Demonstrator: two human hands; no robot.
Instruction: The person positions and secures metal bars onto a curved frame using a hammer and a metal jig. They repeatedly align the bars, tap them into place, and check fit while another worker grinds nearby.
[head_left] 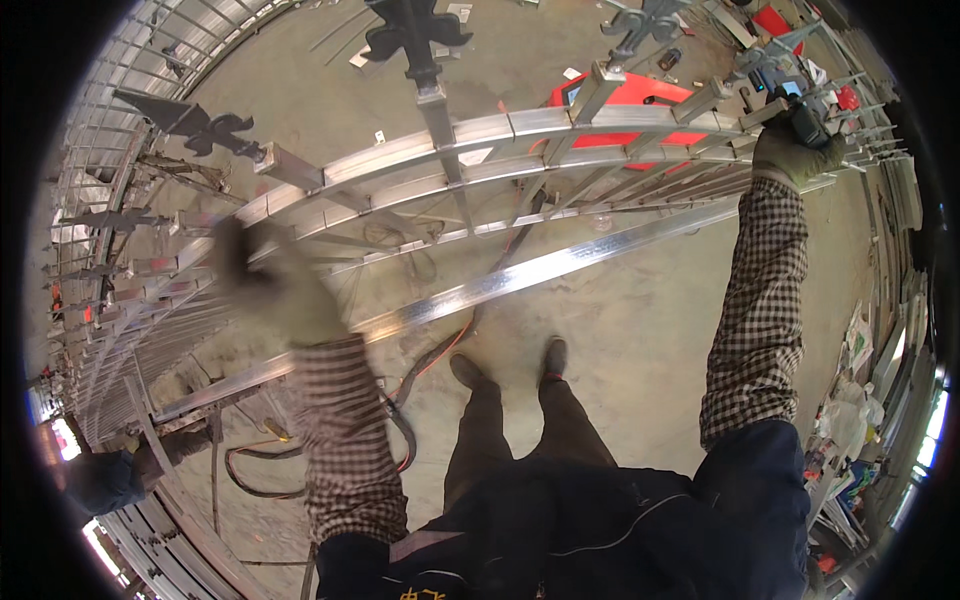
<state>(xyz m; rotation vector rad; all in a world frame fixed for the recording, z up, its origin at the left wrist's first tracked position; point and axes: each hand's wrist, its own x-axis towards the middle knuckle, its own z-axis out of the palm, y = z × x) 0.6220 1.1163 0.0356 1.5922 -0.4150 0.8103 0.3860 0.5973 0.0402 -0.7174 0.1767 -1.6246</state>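
My left hand point(275, 280), in a greyish-green glove with a dark finger end, is smeared by motion. It is over the left part of a curved metal railing point(480, 130), and its fingers cannot be made out. At the far right end of that railing, my right hand point(788, 157), gloved too, is closed around a dark, boxy object that looks like a power tool point(806, 122). Dark spear-shaped finials point(415, 40) top the railing's square posts. A long, shiny metal bar point(550, 268) runs slantwise below the curved rails.
A red sheet-like thing point(640, 92) lies on the floor beyond the railing. Black and orange cables point(430, 358) loop near my feet. Another person's arm point(110, 480) shows at the lower left. Bags and scrap point(845, 425) line the right side.
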